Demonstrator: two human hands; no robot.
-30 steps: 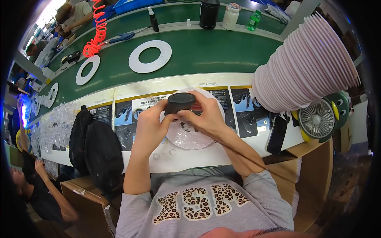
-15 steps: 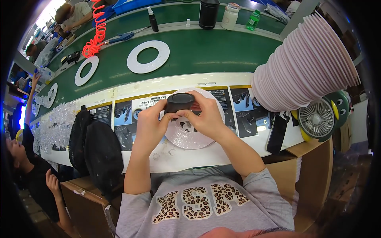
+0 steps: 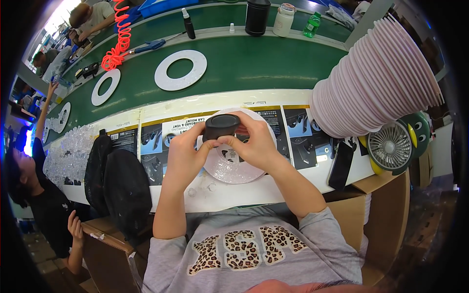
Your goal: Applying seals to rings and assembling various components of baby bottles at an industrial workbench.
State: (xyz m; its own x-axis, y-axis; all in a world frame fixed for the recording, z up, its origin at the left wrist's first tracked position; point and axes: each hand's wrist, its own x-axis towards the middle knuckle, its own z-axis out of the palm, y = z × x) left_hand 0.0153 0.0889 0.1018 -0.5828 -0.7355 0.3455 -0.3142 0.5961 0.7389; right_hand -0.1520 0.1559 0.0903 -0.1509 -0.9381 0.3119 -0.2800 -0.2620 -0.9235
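Note:
Between them, my left hand and my right hand grip a black rounded part with a flat oval top. Both thumbs press on its near side and the fingers wrap round its flanks, partly out of sight. Under the hands a white speckled ring lies on the table, overlapping printed sheets. The black part is held above this ring; its underside is hidden.
A tall leaning stack of white rings stands right, near a phone and a small fan. Black cloth bags and clear plastic pieces lie left. More rings rest on the green conveyor. A co-worker is at left.
My hands and the black part have hardly moved. The rings on the conveyor have shifted slightly left. The co-worker at left has moved an arm and leaned.

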